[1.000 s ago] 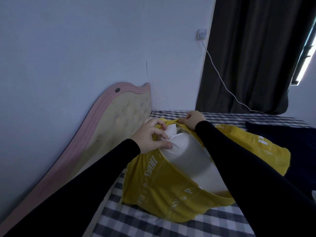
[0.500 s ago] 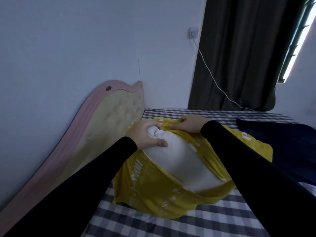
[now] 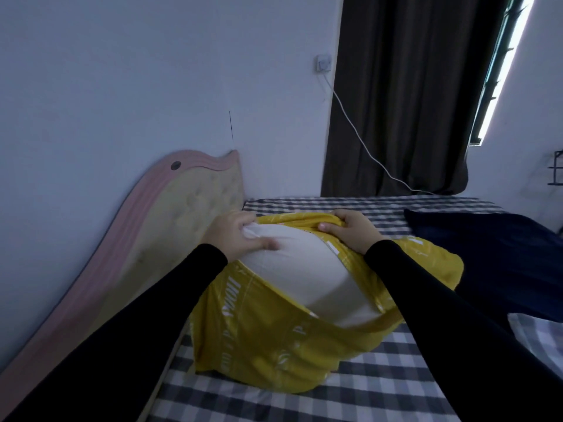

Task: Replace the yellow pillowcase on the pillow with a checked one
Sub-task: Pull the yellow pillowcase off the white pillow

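Where gripped, crumpled yellow pillowcase [image 3: 274,345].

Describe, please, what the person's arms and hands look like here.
Both arms wear plain, close-fitting black long sleeves that end at the wrists. The left hand and right hand are bare: no gloves, and no rings, watch or markings show.

yellow pillowcase [image 3: 268,339], white pillow [image 3: 301,269], checked sheet [image 3: 380,388].

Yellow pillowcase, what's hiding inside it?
Inside the yellow pillowcase is a white pillow. Its top bulges out of the opening, gripped by the left hand. Its lower part is covered by the yellow cloth, so that part cannot be seen.
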A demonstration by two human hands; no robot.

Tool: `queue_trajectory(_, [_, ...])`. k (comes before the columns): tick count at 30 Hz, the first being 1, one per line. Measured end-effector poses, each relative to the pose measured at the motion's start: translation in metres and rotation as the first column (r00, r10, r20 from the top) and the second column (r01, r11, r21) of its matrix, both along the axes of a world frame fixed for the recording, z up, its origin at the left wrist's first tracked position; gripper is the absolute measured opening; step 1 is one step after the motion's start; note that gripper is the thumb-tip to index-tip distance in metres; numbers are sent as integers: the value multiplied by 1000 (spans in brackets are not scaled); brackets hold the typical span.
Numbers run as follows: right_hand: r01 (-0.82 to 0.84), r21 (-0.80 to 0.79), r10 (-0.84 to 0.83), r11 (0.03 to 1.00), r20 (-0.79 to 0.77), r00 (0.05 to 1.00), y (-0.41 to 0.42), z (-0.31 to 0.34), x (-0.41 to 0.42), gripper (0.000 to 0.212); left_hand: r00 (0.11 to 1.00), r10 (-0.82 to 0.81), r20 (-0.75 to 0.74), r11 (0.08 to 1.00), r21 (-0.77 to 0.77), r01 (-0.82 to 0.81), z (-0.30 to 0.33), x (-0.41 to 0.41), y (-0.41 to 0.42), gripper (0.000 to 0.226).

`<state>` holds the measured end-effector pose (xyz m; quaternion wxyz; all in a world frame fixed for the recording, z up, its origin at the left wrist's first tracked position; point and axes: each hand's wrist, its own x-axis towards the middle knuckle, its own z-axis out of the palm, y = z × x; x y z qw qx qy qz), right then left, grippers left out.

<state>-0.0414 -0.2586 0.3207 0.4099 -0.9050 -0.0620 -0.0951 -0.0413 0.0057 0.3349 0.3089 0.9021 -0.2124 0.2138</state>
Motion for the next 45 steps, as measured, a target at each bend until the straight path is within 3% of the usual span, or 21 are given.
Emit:
queue_trajectory(2, [19,-80,-20,997,-16,1000,-2,2,4,27,995,53,-88,999,-4,-53,4,3,10,77])
queue_trajectory(6, [100,-262,-101,960,10,995,-3,22,6,41,966,176,-188,984,5,-179,8,15,28,94])
queue_trajectory(10, [196,-322,-194,926,37,980,-5,23,-3,68,930,366,37,926,88,-367,19,28,35,90])
queue_trajectory(12, [203,-221,-195,954,60,979,-3,11,-3,67,961,270,65,939,203,-278,19,23,10,91])
queue_trajectory(15, [253,8,-252,967,143,957,-6,-1,-5,48,994,84,70,923,371,-104,7,9,-40,92])
queue_trajectory(18, [286,125,-303,950,152,941,-19,-11,-11,31,993,34,117,891,446,-83,-7,11,-64,95])
queue_trajectory(22, [266,227,-290,937,80,954,-38,-19,-20,20,1000,-3,30,848,530,-14,-13,14,-72,102])
queue_trajectory(30, [248,278,-261,928,13,965,-40,-16,-16,26,989,35,-143,946,323,14,-5,23,-26,75])
queue_trajectory(33, [247,329,-256,912,-16,967,-35,-16,-14,31,983,23,-182,962,271,28,3,22,-12,80])
queue_trajectory(37, [180,626,-171,759,-75,982,-18,-15,-13,39,997,25,-66,940,342,-1,11,26,-20,108])
queue_trajectory(40, [101,780,-73,618,-71,995,-13,-27,-19,30,999,-43,-24,970,239,48,13,18,-50,91])
queue_trajectory(42, [135,789,-114,599,-83,990,-11,-36,-24,17,992,-127,15,963,242,119,6,9,-75,80])
queue_trajectory(45, [190,805,-201,561,-90,975,-14,-42,-27,22,962,-224,157,965,174,196,-12,2,-95,66])
